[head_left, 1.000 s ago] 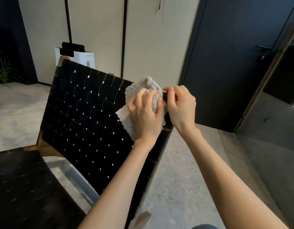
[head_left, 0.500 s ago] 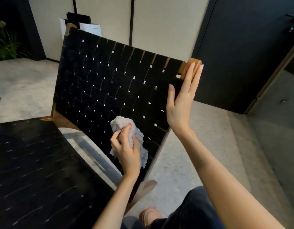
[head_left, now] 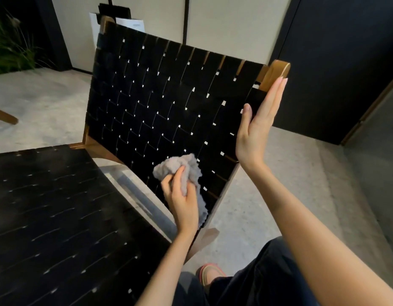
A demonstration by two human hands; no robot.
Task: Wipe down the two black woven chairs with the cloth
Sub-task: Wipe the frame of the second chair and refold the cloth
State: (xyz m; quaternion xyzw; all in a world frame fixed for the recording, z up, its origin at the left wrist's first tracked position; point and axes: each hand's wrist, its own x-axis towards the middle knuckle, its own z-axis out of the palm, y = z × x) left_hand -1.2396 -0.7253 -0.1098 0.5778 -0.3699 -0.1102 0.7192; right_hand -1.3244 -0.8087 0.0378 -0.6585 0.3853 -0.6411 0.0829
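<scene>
A black woven chair fills the view: its backrest [head_left: 169,102] stands tilted in a wooden frame, its woven seat [head_left: 58,228] spreads at the lower left. My left hand [head_left: 182,199] grips a crumpled grey cloth [head_left: 186,171] and holds it against the lower right part of the backrest. My right hand [head_left: 257,127] is flat with straight fingers, pressed against the backrest's right edge just below the round wooden post end [head_left: 277,72].
A dark door and wall [head_left: 334,62] stand close behind the chair on the right. A white paper bag [head_left: 129,22] sits behind the backrest, a plant [head_left: 10,45] at far left. A wooden leg of other furniture [head_left: 3,117] shows at left. My foot [head_left: 209,272] is near the chair's rear leg.
My left hand carried the cloth from the backrest's top right corner down to its lower right part. My right hand let go of the top corner and opened flat against the side edge.
</scene>
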